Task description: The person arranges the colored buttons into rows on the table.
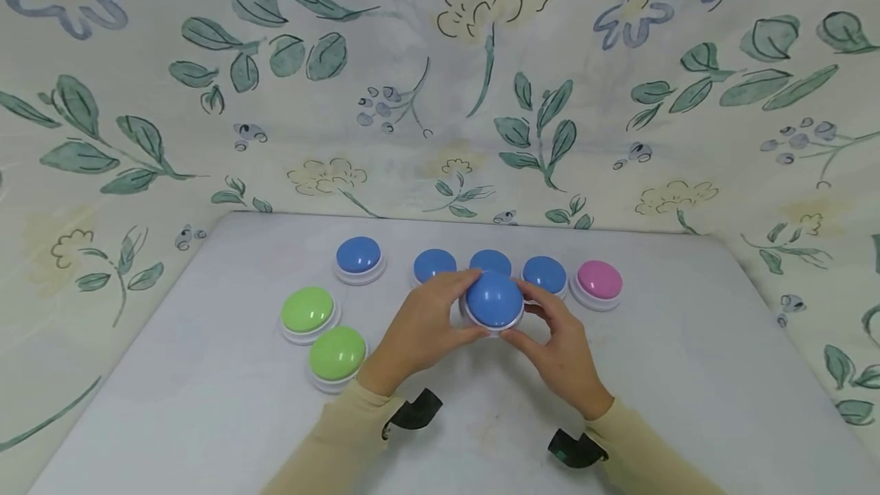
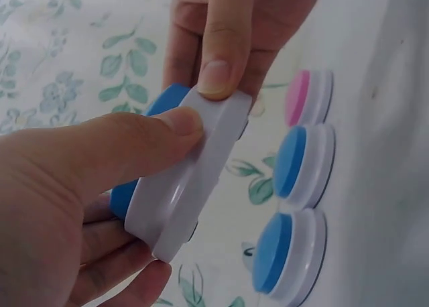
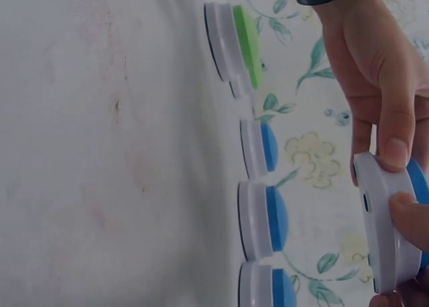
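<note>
Both hands hold one round push button (image 1: 494,300) with a blue dome and a white base, raised above the white table. My left hand (image 1: 425,323) pinches its left side, thumb on the white base and fingers behind. From the other side my right hand (image 1: 560,350) grips it the same way. In the left wrist view the held button (image 2: 181,179) is tilted, its underside facing the table. The right wrist view shows this button (image 3: 385,220) at the right edge, partly covered by thumbs and fingers.
Behind the hands stand several blue buttons (image 1: 545,273) in a row, with a pink button (image 1: 600,279) at the right end. Another blue button (image 1: 358,254) sits farther left. Two green buttons (image 1: 307,309) lie by the left forearm. A floral cloth (image 1: 412,174) hangs behind the white table (image 1: 687,342).
</note>
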Tool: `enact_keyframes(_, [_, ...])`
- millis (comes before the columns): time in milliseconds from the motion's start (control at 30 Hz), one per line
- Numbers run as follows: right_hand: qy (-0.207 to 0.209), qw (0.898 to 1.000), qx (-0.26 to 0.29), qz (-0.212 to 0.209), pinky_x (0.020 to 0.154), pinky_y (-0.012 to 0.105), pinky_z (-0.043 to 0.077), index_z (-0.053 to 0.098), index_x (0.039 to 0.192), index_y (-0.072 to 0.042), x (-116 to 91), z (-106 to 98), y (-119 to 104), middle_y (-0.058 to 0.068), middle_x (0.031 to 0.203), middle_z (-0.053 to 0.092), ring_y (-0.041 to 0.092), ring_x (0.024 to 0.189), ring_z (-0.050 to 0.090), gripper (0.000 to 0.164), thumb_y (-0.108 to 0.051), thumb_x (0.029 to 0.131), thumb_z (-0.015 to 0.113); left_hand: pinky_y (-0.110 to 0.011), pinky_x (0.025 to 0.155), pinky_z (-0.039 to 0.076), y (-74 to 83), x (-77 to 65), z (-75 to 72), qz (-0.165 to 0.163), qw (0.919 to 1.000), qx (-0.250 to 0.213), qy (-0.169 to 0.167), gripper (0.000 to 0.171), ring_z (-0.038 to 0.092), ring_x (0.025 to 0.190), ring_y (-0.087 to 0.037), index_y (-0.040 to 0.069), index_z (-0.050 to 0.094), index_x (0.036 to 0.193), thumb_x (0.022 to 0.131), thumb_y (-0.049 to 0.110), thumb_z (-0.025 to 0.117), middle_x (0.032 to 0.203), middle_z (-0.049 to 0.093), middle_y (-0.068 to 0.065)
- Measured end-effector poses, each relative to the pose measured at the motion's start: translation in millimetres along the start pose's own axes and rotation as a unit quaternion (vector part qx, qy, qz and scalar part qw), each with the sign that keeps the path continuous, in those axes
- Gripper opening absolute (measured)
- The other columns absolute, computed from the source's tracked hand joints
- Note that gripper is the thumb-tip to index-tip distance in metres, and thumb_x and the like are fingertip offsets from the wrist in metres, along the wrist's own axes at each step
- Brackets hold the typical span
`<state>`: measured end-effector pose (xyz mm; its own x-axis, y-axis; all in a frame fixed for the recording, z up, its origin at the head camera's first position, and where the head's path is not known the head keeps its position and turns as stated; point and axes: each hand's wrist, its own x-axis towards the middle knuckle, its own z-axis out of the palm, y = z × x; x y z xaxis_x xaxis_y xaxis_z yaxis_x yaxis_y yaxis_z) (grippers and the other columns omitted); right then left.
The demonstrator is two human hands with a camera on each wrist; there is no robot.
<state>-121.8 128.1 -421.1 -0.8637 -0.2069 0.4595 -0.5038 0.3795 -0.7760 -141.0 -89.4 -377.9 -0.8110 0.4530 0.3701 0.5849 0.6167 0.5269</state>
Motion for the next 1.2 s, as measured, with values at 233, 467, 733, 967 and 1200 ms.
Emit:
enact_keyframes(233, [0.012, 1.000, -0.012, -0.003, 0.104, 0.027, 0.047, 0.052, 0.145, -0.009, -7.9, -16.0, 4.8, 0.010, 0.140, 0.058, 0.027, 0.127, 0.056, 0.070, -0.002, 0.081, 0.082, -0.044, 0.110, 0.045, 11.4, 6.7, 13.2, 0.006, 0.9999, -0.012, -0.002, 0.075, 0.055, 0.131, -0.031, -0.001, 0.056, 0.140, 0.078, 0.027, 0.088, 0.139, 0.060, -0.014])
enact_keyframes(467, [0.024, 1.000, -0.006, 0.013, 0.106, 0.021, 0.044, 0.051, 0.145, -0.010, -19.9, -30.5, 11.1, 0.008, 0.142, 0.057, 0.014, 0.128, 0.053, 0.073, 0.003, 0.081, 0.081, -0.041, 0.111, 0.044, 22.5, 15.5, 26.0, 0.026, 0.9995, -0.008, -0.019, 0.075, 0.055, 0.132, -0.029, -0.002, 0.055, 0.140, 0.079, 0.028, 0.088, 0.141, 0.059, -0.013])
enact_keyframes(733, [0.035, 0.999, -0.013, 0.016, 0.105, 0.016, 0.043, 0.049, 0.146, -0.006, -30.4, -46.3, 16.1, 0.011, 0.142, 0.055, 0.003, 0.127, 0.050, 0.073, 0.007, 0.081, 0.079, -0.038, 0.110, 0.045, 35.8, 23.8, 40.2, 0.022, 0.9988, 0.008, -0.042, 0.075, 0.054, 0.132, -0.027, 0.000, 0.054, 0.141, 0.081, 0.032, 0.086, 0.141, 0.059, -0.012])
enact_keyframes(967, [0.045, 0.998, -0.012, 0.029, 0.105, 0.015, 0.042, 0.050, 0.145, -0.004, -36.8, -58.8, 18.2, 0.014, 0.140, 0.055, 0.001, 0.126, 0.049, 0.073, 0.009, 0.080, 0.079, -0.038, 0.111, 0.043, 44.3, 30.1, 51.3, 0.036, 0.9983, 0.014, -0.044, 0.075, 0.054, 0.132, -0.027, 0.000, 0.053, 0.142, 0.082, 0.032, 0.085, 0.141, 0.059, -0.012])
enact_keyframes(1200, [0.054, 0.998, -0.024, 0.030, 0.103, 0.013, 0.042, 0.049, 0.146, -0.004, -46.7, -70.1, 24.2, 0.015, 0.140, 0.055, 0.000, 0.126, 0.049, 0.076, 0.012, 0.078, 0.079, -0.031, 0.110, 0.043, 51.3, 35.8, 66.3, 0.052, 0.9971, 0.028, -0.047, 0.076, 0.056, 0.129, -0.022, 0.001, 0.054, 0.142, 0.081, 0.033, 0.086, 0.140, 0.061, -0.009])
